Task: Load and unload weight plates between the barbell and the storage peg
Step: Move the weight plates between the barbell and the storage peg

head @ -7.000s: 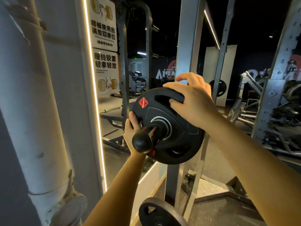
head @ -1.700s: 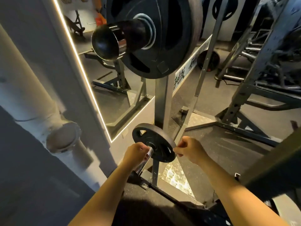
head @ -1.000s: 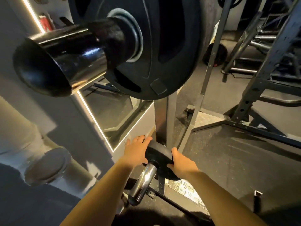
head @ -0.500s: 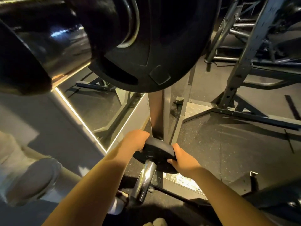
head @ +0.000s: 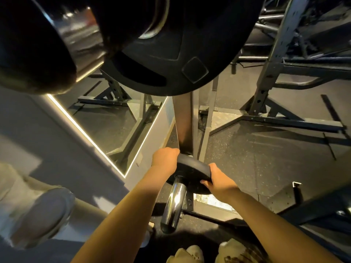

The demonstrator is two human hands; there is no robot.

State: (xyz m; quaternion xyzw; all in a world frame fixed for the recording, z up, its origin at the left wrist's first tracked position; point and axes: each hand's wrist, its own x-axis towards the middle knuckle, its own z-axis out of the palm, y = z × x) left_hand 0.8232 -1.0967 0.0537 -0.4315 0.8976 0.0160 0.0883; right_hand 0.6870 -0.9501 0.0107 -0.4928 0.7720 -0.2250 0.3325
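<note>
A small black weight plate [head: 191,172] sits on a chrome storage peg [head: 174,204] low on the rack upright [head: 185,122]. My left hand [head: 165,158] grips the plate's upper left rim. My right hand [head: 218,180] grips its lower right rim, fingers curled over the edge. Just above my head, a large black plate [head: 171,54] hangs on the barbell sleeve [head: 38,46], whose dark end fills the top left.
A lit mirror edge [head: 85,135] and grey wall run on the left, with a white padded pipe [head: 34,211] low beside me. Rack feet and braces [head: 275,120] spread over the dark rubber floor to the right. My shoes [head: 191,253] show at the bottom.
Since 7 s ago both hands left the large plate on the barbell sleeve and dropped to the small plate on the low peg. In the last second my head lowered and my left hand curled round the rim.
</note>
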